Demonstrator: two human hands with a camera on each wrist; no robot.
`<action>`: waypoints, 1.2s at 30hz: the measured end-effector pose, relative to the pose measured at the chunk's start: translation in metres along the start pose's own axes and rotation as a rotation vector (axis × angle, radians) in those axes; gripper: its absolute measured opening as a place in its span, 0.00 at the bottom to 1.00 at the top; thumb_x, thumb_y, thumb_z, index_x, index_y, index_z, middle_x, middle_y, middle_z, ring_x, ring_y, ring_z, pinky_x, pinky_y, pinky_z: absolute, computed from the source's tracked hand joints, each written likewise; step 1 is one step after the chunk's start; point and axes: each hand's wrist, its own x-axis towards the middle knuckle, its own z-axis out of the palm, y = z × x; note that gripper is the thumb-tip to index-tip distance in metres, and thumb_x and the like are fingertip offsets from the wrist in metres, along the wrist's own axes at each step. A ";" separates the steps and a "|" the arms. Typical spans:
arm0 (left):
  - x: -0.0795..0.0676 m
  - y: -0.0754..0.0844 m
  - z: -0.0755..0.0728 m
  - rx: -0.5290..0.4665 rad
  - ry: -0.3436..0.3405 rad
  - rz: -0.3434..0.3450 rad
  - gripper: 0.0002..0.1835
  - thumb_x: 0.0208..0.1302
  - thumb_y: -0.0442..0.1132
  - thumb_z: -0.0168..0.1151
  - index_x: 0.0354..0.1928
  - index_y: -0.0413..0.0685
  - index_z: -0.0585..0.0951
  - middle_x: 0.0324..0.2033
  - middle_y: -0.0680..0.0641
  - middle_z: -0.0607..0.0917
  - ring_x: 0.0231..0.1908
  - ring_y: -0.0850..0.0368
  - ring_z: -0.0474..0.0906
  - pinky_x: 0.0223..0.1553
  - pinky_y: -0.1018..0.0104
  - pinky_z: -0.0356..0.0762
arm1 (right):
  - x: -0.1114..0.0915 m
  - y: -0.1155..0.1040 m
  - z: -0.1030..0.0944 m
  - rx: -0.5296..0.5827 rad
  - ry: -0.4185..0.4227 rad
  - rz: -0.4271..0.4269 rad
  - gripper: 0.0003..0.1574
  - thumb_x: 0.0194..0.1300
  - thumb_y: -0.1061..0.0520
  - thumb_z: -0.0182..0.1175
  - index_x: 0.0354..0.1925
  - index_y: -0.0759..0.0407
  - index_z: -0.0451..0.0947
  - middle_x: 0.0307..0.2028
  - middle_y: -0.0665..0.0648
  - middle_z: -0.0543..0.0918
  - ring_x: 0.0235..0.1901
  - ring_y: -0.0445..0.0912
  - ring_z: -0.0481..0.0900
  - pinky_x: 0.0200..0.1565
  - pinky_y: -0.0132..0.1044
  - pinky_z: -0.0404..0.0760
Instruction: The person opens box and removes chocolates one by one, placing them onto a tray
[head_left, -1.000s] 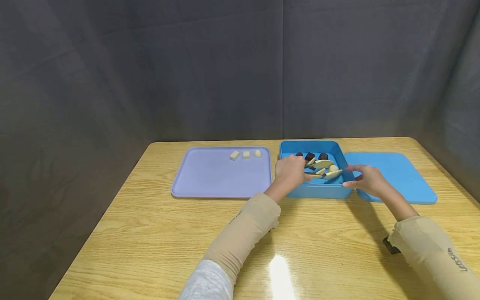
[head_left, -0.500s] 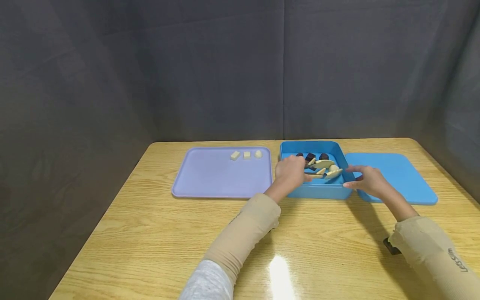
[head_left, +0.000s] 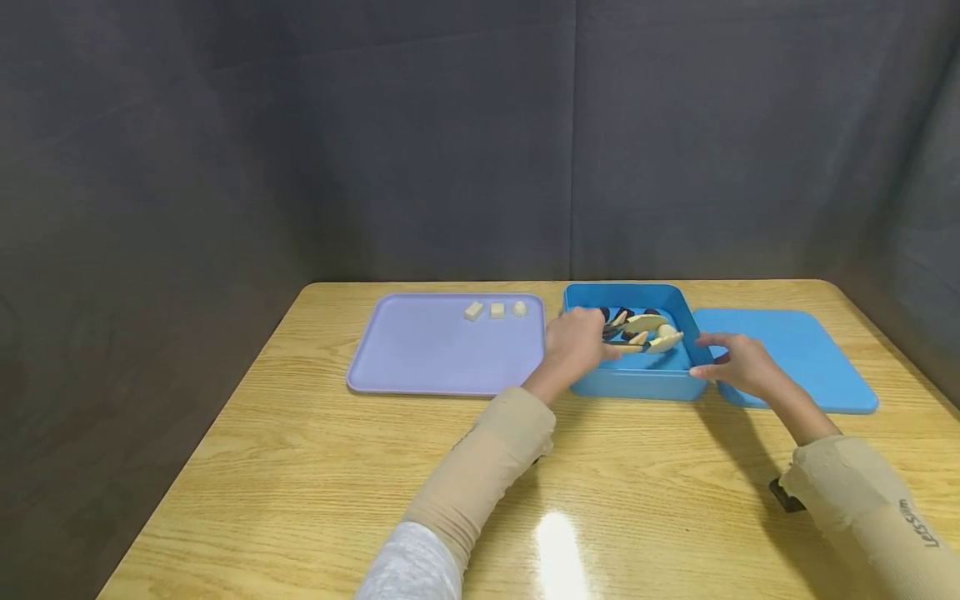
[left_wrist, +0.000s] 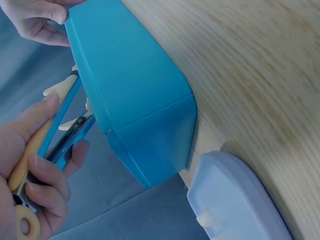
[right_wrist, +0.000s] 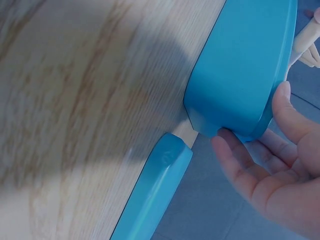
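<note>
A blue box (head_left: 637, 379) stands open on the wooden table (head_left: 300, 467), between a lilac tray (head_left: 427, 354) on its left and a flat blue lid (head_left: 795, 354) on its right. The box holds a loose heap of pale and dark pieces (head_left: 641, 329); their exact kinds cannot be told at this size.

The left hand (head_left: 573, 346) lies over the box's left wall, its fingers curled down among the pieces. The left wrist view shows this hand (left_wrist: 30, 170) gripping a pale, flat piece (left_wrist: 22, 165) against the palm, with the thumb along the blue rim (left_wrist: 65, 127). A second pale piece with a round end (left_wrist: 25, 227) lies at the base of the fingers.

The right hand (head_left: 731, 362) rests at the near right corner of the box. In the right wrist view its fingers (right_wrist: 240, 170) are gently curved round the corner of the blue wall (right_wrist: 240, 75) and the thumb (right_wrist: 292, 117) presses the wall's upper edge, so the hand holds the box steady.

Three small pale blocks (head_left: 496, 310) sit in a row near the far edge of the lilac tray, apart from one another. The lid lies just beside the box, partly behind the right hand. Both forearms wear beige sleeves (head_left: 487, 467). A dark grey cloth backdrop (head_left: 450, 142) closes off the scene behind the table.
</note>
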 end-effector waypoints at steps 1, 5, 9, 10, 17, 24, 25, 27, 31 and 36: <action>0.000 -0.001 -0.001 -0.010 0.000 0.002 0.19 0.45 0.61 0.65 0.19 0.55 0.74 0.13 0.56 0.69 0.15 0.62 0.65 0.14 0.69 0.58 | 0.000 0.001 0.000 0.000 0.001 -0.001 0.38 0.57 0.53 0.62 0.57 0.75 0.61 0.57 0.78 0.58 0.45 0.66 0.71 0.37 0.51 0.74; -0.001 -0.005 -0.004 -0.035 0.007 0.012 0.19 0.45 0.60 0.66 0.19 0.54 0.74 0.13 0.55 0.67 0.15 0.63 0.64 0.13 0.70 0.57 | 0.000 0.001 0.000 -0.001 0.003 0.002 0.38 0.57 0.53 0.62 0.57 0.75 0.61 0.56 0.78 0.59 0.44 0.66 0.72 0.37 0.51 0.74; -0.001 -0.009 -0.006 -0.043 0.029 0.008 0.20 0.44 0.60 0.66 0.17 0.54 0.74 0.11 0.56 0.63 0.14 0.63 0.62 0.12 0.70 0.55 | 0.001 0.001 0.000 0.000 0.004 0.002 0.38 0.57 0.53 0.62 0.57 0.75 0.60 0.55 0.79 0.60 0.44 0.66 0.72 0.37 0.51 0.74; -0.001 -0.010 -0.007 -0.044 0.030 0.006 0.20 0.44 0.60 0.66 0.16 0.54 0.73 0.11 0.56 0.63 0.14 0.63 0.61 0.11 0.70 0.55 | 0.001 0.001 0.000 0.000 0.003 0.001 0.39 0.57 0.53 0.62 0.57 0.75 0.60 0.55 0.79 0.61 0.44 0.66 0.72 0.37 0.51 0.74; -0.005 -0.016 -0.014 -0.062 0.043 -0.002 0.22 0.44 0.61 0.66 0.14 0.53 0.71 0.12 0.56 0.62 0.13 0.63 0.58 0.11 0.70 0.54 | 0.002 -0.001 0.000 0.002 -0.001 0.017 0.38 0.57 0.55 0.61 0.58 0.75 0.59 0.56 0.78 0.60 0.44 0.65 0.73 0.37 0.50 0.74; -0.008 -0.022 -0.019 -0.067 0.032 -0.047 0.28 0.44 0.63 0.64 0.11 0.53 0.62 0.10 0.56 0.56 0.11 0.63 0.52 0.11 0.70 0.50 | 0.002 -0.001 0.001 0.008 -0.001 0.014 0.39 0.57 0.54 0.62 0.58 0.75 0.59 0.55 0.79 0.60 0.45 0.66 0.71 0.39 0.52 0.74; -0.009 -0.023 -0.020 -0.065 0.031 -0.051 0.29 0.44 0.63 0.64 0.11 0.53 0.61 0.10 0.56 0.55 0.11 0.63 0.50 0.11 0.70 0.48 | 0.002 0.000 0.001 0.011 -0.001 0.012 0.40 0.57 0.53 0.62 0.58 0.75 0.59 0.55 0.79 0.61 0.45 0.66 0.71 0.39 0.52 0.74; -0.009 -0.025 -0.021 -0.059 0.028 -0.060 0.30 0.44 0.65 0.63 0.11 0.53 0.58 0.09 0.56 0.53 0.10 0.63 0.47 0.11 0.71 0.46 | 0.002 0.000 0.001 0.014 0.001 0.009 0.39 0.57 0.53 0.62 0.58 0.76 0.59 0.55 0.79 0.61 0.45 0.67 0.71 0.39 0.52 0.74; -0.011 -0.030 -0.024 -0.078 0.013 -0.075 0.30 0.45 0.65 0.61 0.13 0.53 0.58 0.08 0.55 0.53 0.10 0.64 0.46 0.11 0.71 0.45 | 0.002 0.001 0.001 0.024 0.001 0.008 0.40 0.57 0.53 0.62 0.58 0.76 0.59 0.54 0.79 0.62 0.45 0.67 0.71 0.38 0.51 0.75; -0.012 -0.037 -0.027 -0.086 0.023 -0.076 0.27 0.45 0.65 0.62 0.14 0.54 0.63 0.10 0.56 0.58 0.11 0.64 0.52 0.12 0.71 0.48 | 0.002 0.002 0.001 0.024 0.000 0.012 0.39 0.57 0.54 0.61 0.58 0.75 0.59 0.56 0.78 0.60 0.45 0.66 0.71 0.38 0.51 0.74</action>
